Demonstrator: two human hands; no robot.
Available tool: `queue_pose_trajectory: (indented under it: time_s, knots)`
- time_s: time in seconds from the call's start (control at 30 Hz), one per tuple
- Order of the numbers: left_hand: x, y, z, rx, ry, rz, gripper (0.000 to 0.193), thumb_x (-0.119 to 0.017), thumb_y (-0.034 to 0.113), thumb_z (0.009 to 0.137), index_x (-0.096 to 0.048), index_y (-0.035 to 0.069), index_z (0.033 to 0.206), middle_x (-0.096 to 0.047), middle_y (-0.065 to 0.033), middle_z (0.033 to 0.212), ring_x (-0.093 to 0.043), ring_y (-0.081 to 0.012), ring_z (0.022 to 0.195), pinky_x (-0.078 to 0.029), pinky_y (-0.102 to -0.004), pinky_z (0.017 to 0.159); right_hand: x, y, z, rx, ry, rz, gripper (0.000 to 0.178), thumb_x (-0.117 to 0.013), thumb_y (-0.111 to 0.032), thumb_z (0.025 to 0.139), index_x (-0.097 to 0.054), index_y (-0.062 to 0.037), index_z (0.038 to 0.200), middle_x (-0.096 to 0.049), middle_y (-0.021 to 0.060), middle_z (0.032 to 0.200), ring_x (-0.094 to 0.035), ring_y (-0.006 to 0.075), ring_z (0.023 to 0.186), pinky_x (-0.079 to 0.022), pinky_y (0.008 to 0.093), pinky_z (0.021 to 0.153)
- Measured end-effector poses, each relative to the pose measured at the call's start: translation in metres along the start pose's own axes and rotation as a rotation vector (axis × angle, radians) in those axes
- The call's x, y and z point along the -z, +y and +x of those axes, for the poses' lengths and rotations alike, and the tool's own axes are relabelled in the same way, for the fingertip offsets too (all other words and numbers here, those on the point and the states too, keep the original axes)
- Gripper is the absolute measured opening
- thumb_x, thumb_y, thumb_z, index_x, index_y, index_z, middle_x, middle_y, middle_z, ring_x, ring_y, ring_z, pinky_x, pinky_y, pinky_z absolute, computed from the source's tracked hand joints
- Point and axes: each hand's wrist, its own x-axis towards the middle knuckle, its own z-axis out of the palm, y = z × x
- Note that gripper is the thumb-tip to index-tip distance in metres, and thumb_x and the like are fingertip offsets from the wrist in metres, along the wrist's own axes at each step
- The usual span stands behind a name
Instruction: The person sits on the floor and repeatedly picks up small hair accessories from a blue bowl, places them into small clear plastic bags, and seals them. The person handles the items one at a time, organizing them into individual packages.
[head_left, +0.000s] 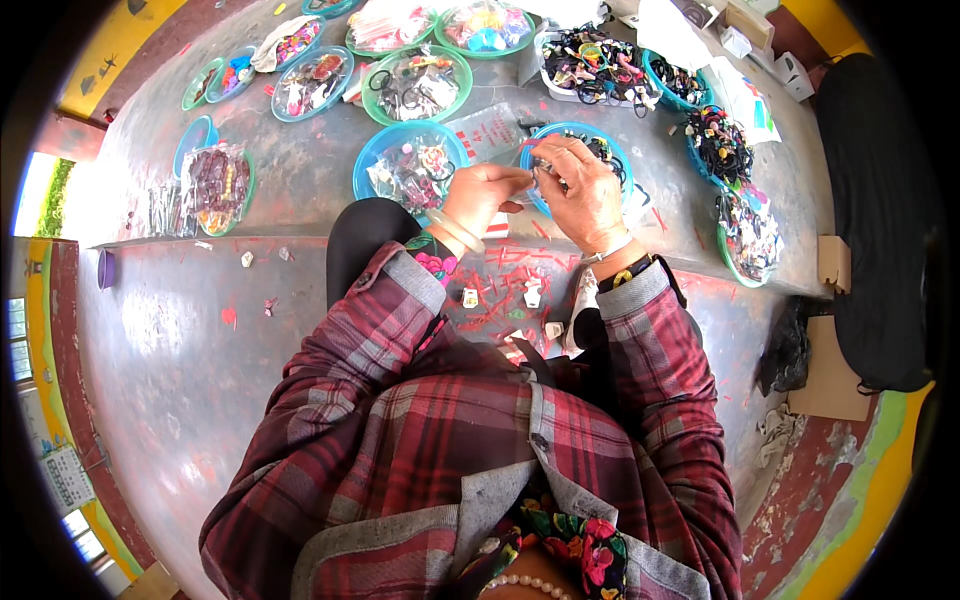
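Hands [535, 190] — small clear bag [535, 162], crinkled

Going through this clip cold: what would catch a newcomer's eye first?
Both hands meet at the middle: the left hand and right hand pinch a small clear bag over a blue bowl. Around them, green and blue bowls of hair ties fan across the grey table.

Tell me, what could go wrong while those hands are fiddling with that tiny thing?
The small piece pinched between the left hand and right hand might slip from the fingers and drop among the red scraps below. A sleeve could also nudge the blue bowl close by, spilling its packets.
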Motion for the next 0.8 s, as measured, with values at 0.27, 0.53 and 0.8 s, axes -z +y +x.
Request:
queue_pose_trajectory:
  time_s: [0.27, 0.53, 0.8]
  knots:
    - [-0.006, 0.006, -0.004, -0.046, 0.024, 0.070, 0.018, -0.055, 0.007, 0.082, -0.064, -0.002, 0.094, -0.064, -0.0066, 0.088, -0.061, -0.0125, 0.076, -0.052, -0.0235, 0.059, 0.004, -0.005, 0.001, -0.131, -0.125, -0.030, 0.019, -0.059, -0.013, 0.074, -0.062, -0.0110, 0.093, -0.061, 0.0093, 0.094, -0.060, 0.0305, 0.080, -0.049, 0.0373, 0.067]
    - [-0.002, -0.002, -0.003, -0.083, -0.045, 0.312, 0.017, -0.057, 0.009, 0.082, -0.064, -0.002, 0.093, -0.064, -0.0072, 0.083, -0.061, -0.0124, 0.071, -0.053, -0.0255, 0.057, -0.001, 0.017, -0.007, -0.125, -0.281, 0.073, 0.013, -0.061, -0.014, 0.071, -0.065, -0.0077, 0.082, -0.062, 0.0099, 0.082, -0.061, 0.0297, 0.073, -0.048, 0.0360, 0.064]
    - [0.004, -0.004, 0.001, -0.001, -0.115, 0.350, 0.020, -0.058, 0.014, 0.083, -0.063, -0.002, 0.093, -0.063, -0.0050, 0.083, -0.061, -0.0112, 0.071, -0.050, -0.0239, 0.053, -0.001, 0.032, -0.008, -0.463, -0.295, 0.238, 0.014, -0.061, -0.013, 0.074, -0.065, -0.0050, 0.085, -0.065, 0.0089, 0.074, -0.060, 0.0181, 0.056, -0.046, 0.0274, 0.053]
